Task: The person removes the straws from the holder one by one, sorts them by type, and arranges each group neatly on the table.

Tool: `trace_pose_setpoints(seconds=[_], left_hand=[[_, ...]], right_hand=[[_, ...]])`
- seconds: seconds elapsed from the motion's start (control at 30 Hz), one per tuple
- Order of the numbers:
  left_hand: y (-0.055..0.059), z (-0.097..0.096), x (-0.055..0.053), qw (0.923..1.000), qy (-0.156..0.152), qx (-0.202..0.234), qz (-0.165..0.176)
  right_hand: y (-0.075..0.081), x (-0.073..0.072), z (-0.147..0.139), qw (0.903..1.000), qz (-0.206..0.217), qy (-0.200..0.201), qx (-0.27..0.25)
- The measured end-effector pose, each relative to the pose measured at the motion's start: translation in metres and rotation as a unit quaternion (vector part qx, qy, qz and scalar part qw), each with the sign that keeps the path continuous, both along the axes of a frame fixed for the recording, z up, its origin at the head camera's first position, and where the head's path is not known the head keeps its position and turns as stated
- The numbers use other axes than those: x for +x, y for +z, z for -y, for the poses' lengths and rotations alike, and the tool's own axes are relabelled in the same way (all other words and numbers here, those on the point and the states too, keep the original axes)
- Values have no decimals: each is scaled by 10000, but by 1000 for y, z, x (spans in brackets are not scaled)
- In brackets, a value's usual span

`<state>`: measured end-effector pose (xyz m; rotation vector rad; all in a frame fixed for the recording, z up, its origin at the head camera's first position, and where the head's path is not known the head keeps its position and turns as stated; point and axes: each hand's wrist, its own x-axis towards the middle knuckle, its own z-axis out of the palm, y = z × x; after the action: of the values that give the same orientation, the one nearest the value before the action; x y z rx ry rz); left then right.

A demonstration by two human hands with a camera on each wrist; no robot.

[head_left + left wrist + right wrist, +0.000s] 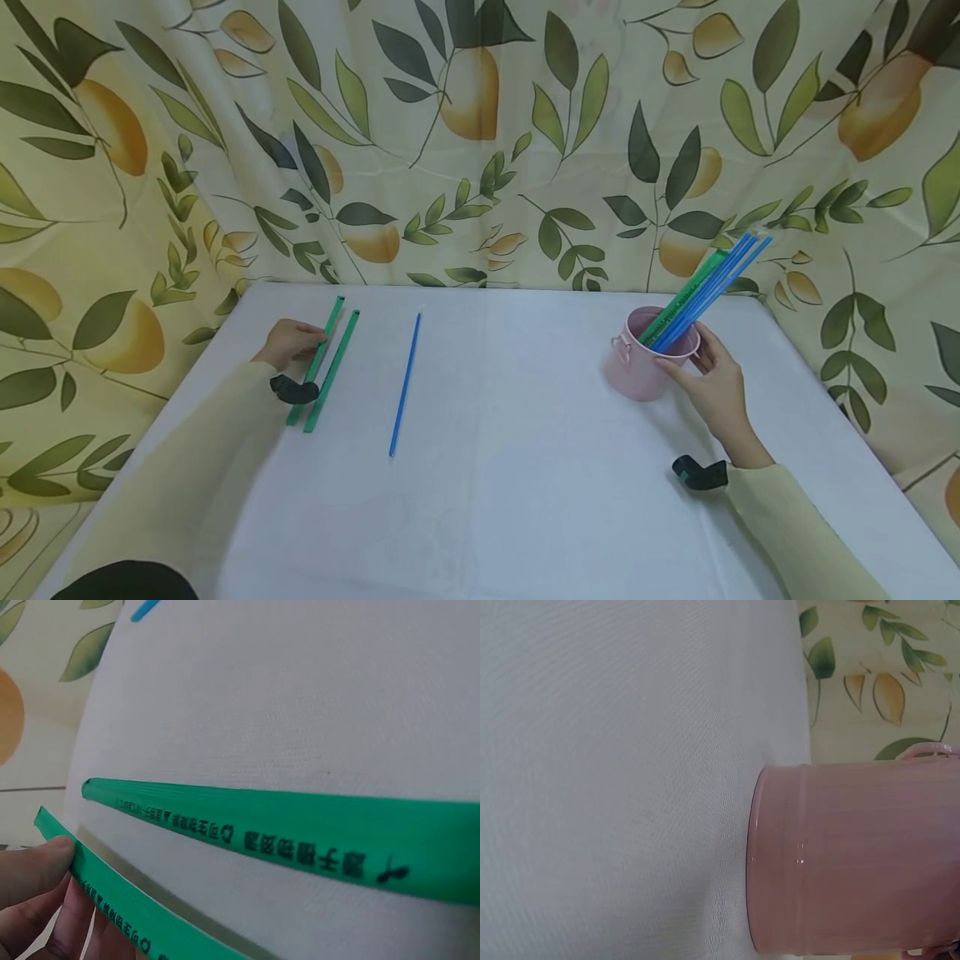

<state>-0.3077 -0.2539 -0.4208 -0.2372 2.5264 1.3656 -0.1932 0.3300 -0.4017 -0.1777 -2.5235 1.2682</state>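
Note:
My left hand (288,343) pinches a flat green straw (135,915) near its far end, thumb on top and fingers beneath. Printed dark lettering runs along it. Beside it a second green straw (333,371) lies on the white table, nearly parallel. Farther right rests a single thin blue straw (405,387). At the right, my right hand (716,387) grips the side of a pink bucket (630,375), thumb close under the rim. Several blue straws (720,283) and green straws (678,302) lean out of the bucket toward the right. In the right wrist view the bucket's wall (862,855) shows; the hand is mostly hidden.
The table (510,500) is covered in white cloth, its far edge just behind the bucket. A leaf-and-fruit patterned curtain (480,208) hangs behind and beside it. Dark bands sit at both wrists.

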Motion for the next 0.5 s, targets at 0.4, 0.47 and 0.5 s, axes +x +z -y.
trace_pose_setpoints(seconds=[0.4, 0.47, 0.5], left_hand=[[-13, -4, -3, 9991, 341, -222, -82], [-13, -5, -3, 9989, 363, -281, -91], [-13, -5, -3, 9988, 361, -308, -99]], right_hand=[[-1, 0, 0, 9999, -92, 51, 42], [-1, 1, 0, 9999, -106, 49, 58], [-1, 1, 0, 9999, -116, 50, 60]])
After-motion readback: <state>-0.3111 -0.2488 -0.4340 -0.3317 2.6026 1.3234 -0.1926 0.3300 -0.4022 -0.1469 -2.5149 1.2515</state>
